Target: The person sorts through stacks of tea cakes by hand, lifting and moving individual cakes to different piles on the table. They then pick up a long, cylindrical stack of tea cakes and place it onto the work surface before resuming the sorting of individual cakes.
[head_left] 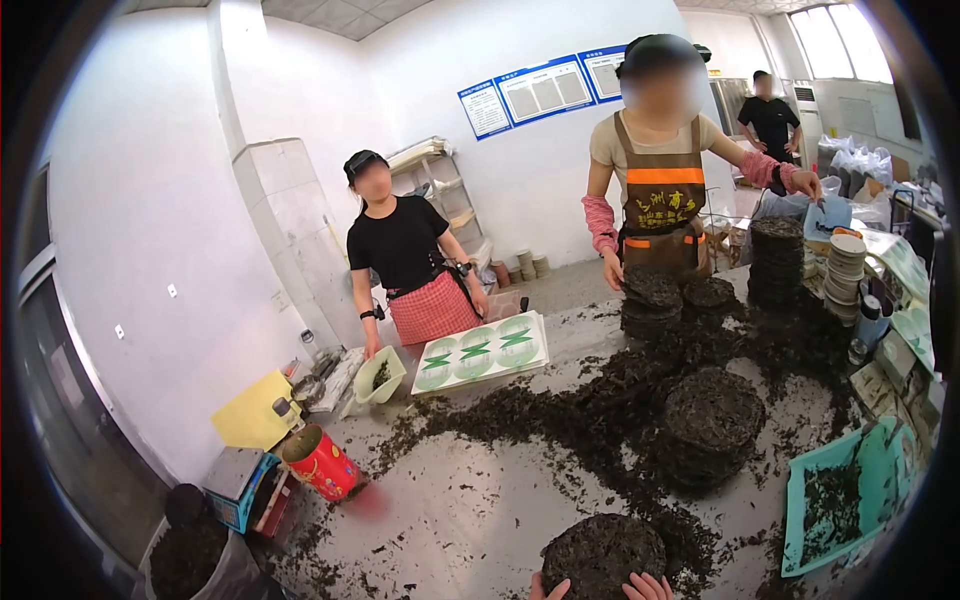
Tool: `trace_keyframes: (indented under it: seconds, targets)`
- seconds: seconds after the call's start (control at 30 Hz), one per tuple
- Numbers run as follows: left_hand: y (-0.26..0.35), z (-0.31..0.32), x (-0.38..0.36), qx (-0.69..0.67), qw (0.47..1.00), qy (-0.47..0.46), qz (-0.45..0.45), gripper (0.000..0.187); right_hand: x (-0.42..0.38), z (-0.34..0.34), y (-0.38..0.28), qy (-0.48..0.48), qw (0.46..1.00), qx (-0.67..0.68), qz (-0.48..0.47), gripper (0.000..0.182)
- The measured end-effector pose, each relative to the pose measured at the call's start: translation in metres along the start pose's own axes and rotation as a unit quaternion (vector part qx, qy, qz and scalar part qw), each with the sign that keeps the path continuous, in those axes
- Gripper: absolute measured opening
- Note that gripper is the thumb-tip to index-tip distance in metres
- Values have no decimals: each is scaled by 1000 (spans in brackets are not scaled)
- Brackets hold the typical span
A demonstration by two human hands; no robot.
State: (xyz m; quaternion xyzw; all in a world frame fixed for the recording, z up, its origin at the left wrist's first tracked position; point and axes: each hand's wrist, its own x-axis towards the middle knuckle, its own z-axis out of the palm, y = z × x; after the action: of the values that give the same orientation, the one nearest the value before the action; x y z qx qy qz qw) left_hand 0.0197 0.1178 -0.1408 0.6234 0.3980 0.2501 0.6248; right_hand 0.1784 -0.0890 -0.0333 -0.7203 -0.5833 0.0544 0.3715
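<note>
At the bottom edge, a round cake of dark, dried leafy flakes (603,550) lies between my hands. My left hand (549,588) grips its near left rim, and my right hand (648,587) has its fingers on the near right rim. Only the fingers show; both palms are out of frame. Just beyond stands a stack of similar dark cakes (712,420). Loose dark flakes (560,405) are strewn across the metal table (450,500) around them.
Across the table stand a co-worker in a brown apron (665,200) and another in a red checked skirt (430,310). A teal tray (795,520) sits right; a red tin (322,465), a blue scale (240,490) and printed sheets (480,352) lie left and far. More cake stacks (775,270) stand back right.
</note>
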Motion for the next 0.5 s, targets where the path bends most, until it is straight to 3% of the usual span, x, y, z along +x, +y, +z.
trace_keyframes:
  seconds: [0.13,0.5]
  targets:
    - [-36,-7,10,3,1000,9,-20,86,-3,2,2,-10,1000,-11,5,74]
    - [-11,-7,5,-6,999,-41,-18,94,-2,1,4,-5,1000,-18,-17,76]
